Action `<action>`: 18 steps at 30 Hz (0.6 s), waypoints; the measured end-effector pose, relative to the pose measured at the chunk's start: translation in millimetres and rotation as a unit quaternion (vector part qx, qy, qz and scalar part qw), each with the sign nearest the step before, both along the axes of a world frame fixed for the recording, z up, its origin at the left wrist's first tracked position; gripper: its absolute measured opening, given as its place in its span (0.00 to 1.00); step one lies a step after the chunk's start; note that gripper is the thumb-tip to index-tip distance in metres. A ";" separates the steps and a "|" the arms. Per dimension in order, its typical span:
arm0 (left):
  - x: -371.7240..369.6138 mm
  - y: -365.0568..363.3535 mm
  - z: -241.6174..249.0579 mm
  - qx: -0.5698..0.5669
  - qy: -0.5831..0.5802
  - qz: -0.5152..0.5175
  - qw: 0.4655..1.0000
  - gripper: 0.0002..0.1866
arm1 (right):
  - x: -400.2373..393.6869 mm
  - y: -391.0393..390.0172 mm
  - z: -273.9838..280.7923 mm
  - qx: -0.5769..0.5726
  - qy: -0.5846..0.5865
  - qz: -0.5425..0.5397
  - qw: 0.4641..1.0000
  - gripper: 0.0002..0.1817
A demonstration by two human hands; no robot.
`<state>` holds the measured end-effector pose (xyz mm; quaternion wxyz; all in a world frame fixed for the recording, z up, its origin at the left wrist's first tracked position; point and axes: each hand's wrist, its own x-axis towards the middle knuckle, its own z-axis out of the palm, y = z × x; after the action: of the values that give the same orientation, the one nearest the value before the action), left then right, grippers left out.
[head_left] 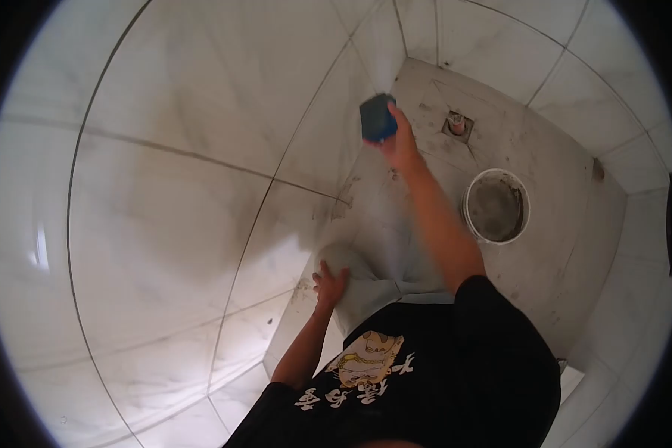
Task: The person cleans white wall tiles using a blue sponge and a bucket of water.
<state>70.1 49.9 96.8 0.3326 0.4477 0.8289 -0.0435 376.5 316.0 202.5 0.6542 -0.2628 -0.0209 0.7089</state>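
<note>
Down through the head camera, the right hand (402,145) is stretched out ahead with its fingers wrapped around a blue sponge (378,117), which sits at the fingertips, above and just left of the palm. The sponge is a small, blocky pad with soft rounded corners, and it is held up against the tiled wall (164,194) close to the corner where two walls meet. The right arm runs nearly straight from the black sleeve up to the wrist, the back of the hand turned toward the camera.

The left hand (330,284) is lower and nearer the body, well apart from the sponge. Its fingers are spread and pressed flat on the person's knee, which is covered in pale grey cloth, and the left arm is bent at the elbow beside the torso.

The wall tiles are large, glossy and pale with faint grey veining, divided by thin dark grout lines; they carry dull smears. The floor (545,254) is also pale tile, dirtier, with dark specks. A round white bucket (496,206) stands on it just right of the right forearm, its inside grey and grimy. Beyond the bucket, a small square floor drain (457,124) sits near the far corner, to the right of the sponge.
</note>
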 end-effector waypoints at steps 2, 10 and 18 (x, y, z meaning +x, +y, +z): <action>12.5 15.1 9.2 -0.027 0.025 -0.002 0.999 0.56 | 27.9 27.4 13.0 0.045 -0.009 -0.002 0.999 0.26; 20.7 43.5 9.6 -0.058 0.090 0.001 0.994 0.55 | 62.0 192.7 19.7 0.188 -0.010 -0.099 0.977 0.21; 24.2 51.0 11.7 -0.066 0.093 0.008 0.993 0.54 | 59.7 254.6 -9.2 0.038 -0.424 -0.266 0.865 0.23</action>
<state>94.3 100.8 108.5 0.2835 0.4124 0.8549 -0.1368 436.2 570.7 193.3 0.7555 -0.5084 -0.2527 0.3269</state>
